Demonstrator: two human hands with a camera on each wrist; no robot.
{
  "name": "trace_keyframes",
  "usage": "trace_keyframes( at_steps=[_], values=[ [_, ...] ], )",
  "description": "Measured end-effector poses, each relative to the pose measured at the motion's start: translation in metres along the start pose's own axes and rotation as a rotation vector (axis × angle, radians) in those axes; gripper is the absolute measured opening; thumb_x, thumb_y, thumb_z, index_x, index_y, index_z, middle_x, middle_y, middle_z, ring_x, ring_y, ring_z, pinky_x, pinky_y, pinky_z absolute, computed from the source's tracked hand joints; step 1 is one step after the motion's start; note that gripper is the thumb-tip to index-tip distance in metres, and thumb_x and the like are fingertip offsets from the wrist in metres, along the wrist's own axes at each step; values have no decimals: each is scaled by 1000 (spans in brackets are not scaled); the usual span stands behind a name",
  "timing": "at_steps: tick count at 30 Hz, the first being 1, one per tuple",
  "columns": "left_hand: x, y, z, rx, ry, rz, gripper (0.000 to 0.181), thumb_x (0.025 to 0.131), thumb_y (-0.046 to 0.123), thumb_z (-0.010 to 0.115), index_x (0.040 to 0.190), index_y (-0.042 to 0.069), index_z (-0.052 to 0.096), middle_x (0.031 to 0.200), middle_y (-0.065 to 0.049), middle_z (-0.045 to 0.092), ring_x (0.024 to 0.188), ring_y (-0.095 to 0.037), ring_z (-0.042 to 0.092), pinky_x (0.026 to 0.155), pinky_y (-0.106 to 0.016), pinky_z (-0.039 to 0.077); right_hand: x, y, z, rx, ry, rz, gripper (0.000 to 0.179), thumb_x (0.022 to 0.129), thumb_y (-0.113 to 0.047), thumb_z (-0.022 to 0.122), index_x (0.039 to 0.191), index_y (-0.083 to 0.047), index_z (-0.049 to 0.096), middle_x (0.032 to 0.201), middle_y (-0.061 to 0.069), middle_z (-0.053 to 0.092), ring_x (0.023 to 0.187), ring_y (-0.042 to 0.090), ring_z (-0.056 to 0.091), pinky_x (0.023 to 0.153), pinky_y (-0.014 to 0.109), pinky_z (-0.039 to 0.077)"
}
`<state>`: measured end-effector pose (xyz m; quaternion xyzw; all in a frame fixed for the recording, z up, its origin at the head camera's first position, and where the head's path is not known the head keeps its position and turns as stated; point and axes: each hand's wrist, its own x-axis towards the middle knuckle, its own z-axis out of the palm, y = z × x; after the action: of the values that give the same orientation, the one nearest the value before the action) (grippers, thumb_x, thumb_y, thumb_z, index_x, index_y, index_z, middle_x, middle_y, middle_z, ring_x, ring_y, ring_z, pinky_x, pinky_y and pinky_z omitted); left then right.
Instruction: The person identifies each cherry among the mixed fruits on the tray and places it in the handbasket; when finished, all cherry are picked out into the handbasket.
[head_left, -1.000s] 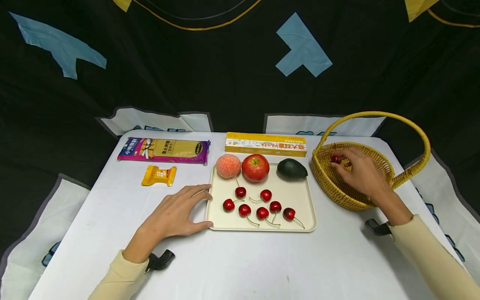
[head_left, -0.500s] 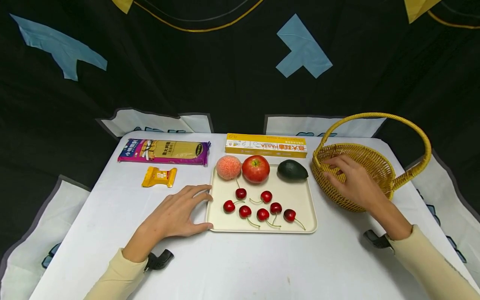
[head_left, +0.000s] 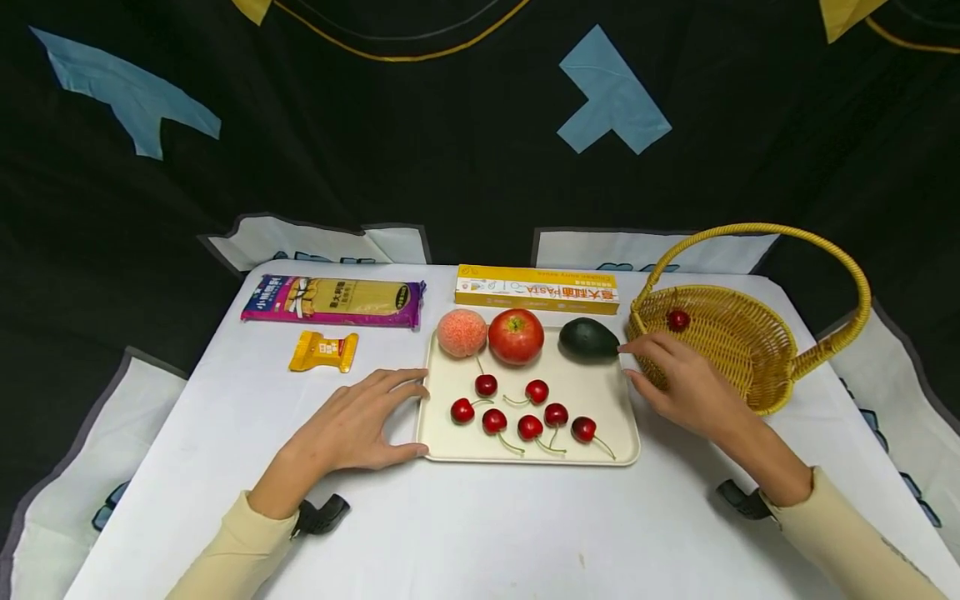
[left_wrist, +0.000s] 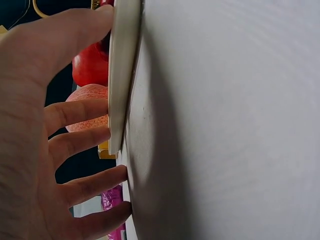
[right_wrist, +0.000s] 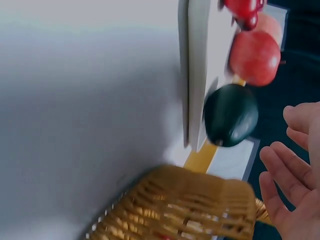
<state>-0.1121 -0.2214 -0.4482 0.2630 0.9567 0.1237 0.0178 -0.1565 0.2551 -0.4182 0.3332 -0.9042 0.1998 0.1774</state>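
A cream tray [head_left: 525, 457] bears several red cherries [head_left: 529, 427] with stems, a red apple [head_left: 516, 337], a pinkish peach [head_left: 461, 333] and a dark green avocado [head_left: 588, 340]. My left hand [head_left: 348, 429] rests at the tray's left side, its thumb and some fingertips touching the rim, as the left wrist view also shows. Between tray and basket hovers my right hand [head_left: 686, 387], fingers loosely bent, holding nothing; in the right wrist view its fingers [right_wrist: 287, 172] are apart from the avocado. One cherry [head_left: 678, 321] lies inside the yellow wicker basket [head_left: 738, 346].
The basket's tall handle [head_left: 847, 275] arches over it on the right. Behind the tray lies a yellow pasta box [head_left: 536, 289]. To the left are a purple noodle packet [head_left: 333, 302] and a small orange-yellow wrapped snack [head_left: 323, 352]. A dark curtain [head_left: 375, 150] hangs behind the table.
My right hand has let go of a cherry in the basket and moved out leftward and toward me, to the tray's right edge. The left hand has stayed put.
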Motion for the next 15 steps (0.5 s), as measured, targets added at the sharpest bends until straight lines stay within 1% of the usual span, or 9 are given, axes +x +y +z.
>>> trace_keyframes(
  at_steps=[2, 5, 9, 15],
  values=[
    [0, 0, -1, 1, 1, 2, 76, 83, 74, 78, 143, 28, 66, 165, 7, 49, 142, -25, 54, 91, -59, 59, -1, -5, 3, 3, 3, -8, 37, 85, -9, 90, 120, -8, 75, 119, 10, 71, 103, 28, 72, 81, 48, 63],
    [0, -2, -1, 2, 3, 7, 77, 83, 75, 78, 143, 29, 66, 165, 7, 49, 143, -24, 54, 91, -59, 59, -3, -12, 7, 22, -4, -11, 38, 86, -11, 90, 121, -11, 75, 121, 8, 71, 105, 27, 73, 83, 47, 64],
    [1, -3, -2, 3, 5, 14, 77, 82, 76, 78, 142, 29, 67, 164, 8, 50, 141, -24, 55, 89, -56, 59, -7, -21, 11, 69, -43, -1, 38, 88, -13, 90, 123, -13, 74, 121, 3, 71, 104, 23, 73, 83, 44, 64],
    [2, -4, -1, 12, 7, 16, 76, 81, 78, 77, 140, 31, 68, 163, 9, 51, 138, -22, 57, 84, -51, 58, -15, -30, 18, 129, -101, 12, 35, 90, -15, 88, 123, -16, 75, 119, -2, 71, 90, 17, 73, 73, 36, 63]
  ],
)
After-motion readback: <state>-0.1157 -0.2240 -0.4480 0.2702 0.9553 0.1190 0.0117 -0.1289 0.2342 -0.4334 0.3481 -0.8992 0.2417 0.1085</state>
